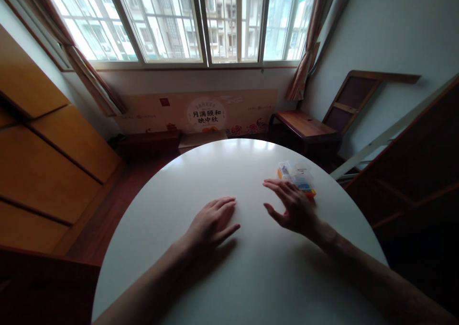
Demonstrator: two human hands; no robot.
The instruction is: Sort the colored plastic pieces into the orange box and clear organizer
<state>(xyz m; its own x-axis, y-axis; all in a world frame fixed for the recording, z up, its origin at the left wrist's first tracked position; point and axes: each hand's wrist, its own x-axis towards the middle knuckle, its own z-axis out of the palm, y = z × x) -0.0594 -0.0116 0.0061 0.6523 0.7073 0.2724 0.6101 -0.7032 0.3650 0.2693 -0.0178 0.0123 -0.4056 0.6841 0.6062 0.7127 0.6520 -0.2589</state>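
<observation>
1. The round white table (pixel 251 277) fills the lower middle of the view; its near edge is cut off by the bottom of the frame.
2. The left hand (pixel 211 222) lies palm down on the table, near its middle, fingers loosely together and holding nothing.
3. The right hand (pixel 292 205) hovers low over the table, right of the left hand, fingers spread and empty.
4. A small clear plastic box (pixel 297 176) sits on the table toward its far right edge, just beyond the right hand's fingertips (pixel 267 183). Whether they touch it is hard to tell, since the hand covers the box's near corner.
5. The box holds small coloured pieces, orange and blue, too small to make out.
6. Both forearms run off the bottom of the frame.
7. Beyond the table, a printed board (pixel 201 112) leans under the window (pixel 201 23); the room's right side is dark and unclear.
</observation>
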